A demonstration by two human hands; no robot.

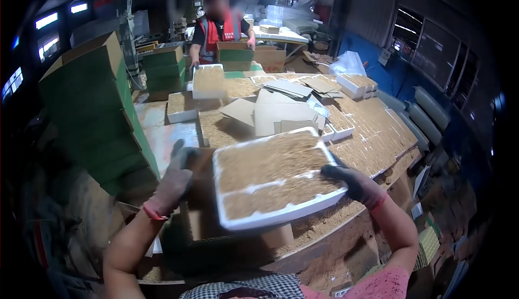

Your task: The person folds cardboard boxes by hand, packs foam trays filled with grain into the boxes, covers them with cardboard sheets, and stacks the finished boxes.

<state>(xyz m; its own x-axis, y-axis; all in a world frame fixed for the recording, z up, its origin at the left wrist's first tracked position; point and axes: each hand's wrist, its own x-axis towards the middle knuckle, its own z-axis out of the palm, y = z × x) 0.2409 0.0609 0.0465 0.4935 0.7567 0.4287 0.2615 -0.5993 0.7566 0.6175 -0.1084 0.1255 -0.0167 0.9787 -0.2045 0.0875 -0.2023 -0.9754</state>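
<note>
A white foam tray [278,223] filled with brown, sawdust-like material is tilted in front of me, blurred by motion. My right hand [354,183], in a dark-palmed glove, grips its right edge. Under the tray's left side stands an open cardboard box [199,204], partly hidden by the tray. My left hand [175,177], also gloved, is at the box's upper left edge, apart from the tray, with its fingers curled over the cardboard. Beyond the tray, loose grey-brown cardboard sheets [281,107] lie on filled trays.
Tall stacked green boxes [97,120] stand at the left. Sawdust-covered trays [373,134] spread across the table to the right. Across the table, a person in a red vest [224,28] touches a white tray [209,82] and a green box [235,55]. Grey sacks [427,115] lie at the right.
</note>
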